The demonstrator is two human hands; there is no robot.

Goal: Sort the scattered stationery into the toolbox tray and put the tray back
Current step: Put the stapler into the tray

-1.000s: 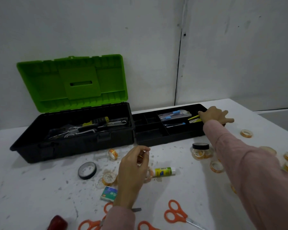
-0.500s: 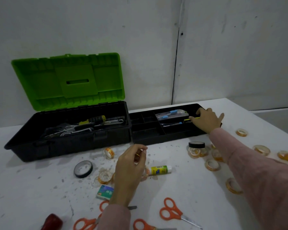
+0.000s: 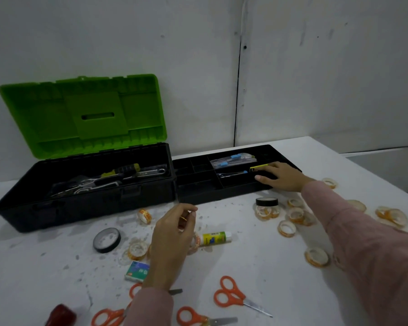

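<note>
The black tray (image 3: 222,196) sits on the white table, right of the open toolbox (image 3: 80,208) with its green lid (image 3: 80,114). Blue-tipped cutters (image 3: 231,158) lie in the tray's compartments. My right hand (image 3: 283,177) reaches over the tray's right end, its straight fingers resting on a yellow cutter (image 3: 258,167). My left hand (image 3: 170,241) hovers mid-table with curled fingers, thumb near forefinger, and a small yellow glint between them. I cannot tell if it holds anything. A glue stick (image 3: 216,238), a staples box (image 3: 137,271) and black tape (image 3: 106,240) lie near it.
Orange scissors (image 3: 231,295) and two more pairs (image 3: 198,317) (image 3: 108,316) lie at the near edge beside a red object (image 3: 60,316). Several clear tape rolls (image 3: 286,228) are scattered on the right, one under a black roll (image 3: 266,201). Hand tools fill the toolbox.
My right hand has moved left and lower over the tray's right compartment, with the yellow cutter now lying in the tray. My left hand has hardly moved.
</note>
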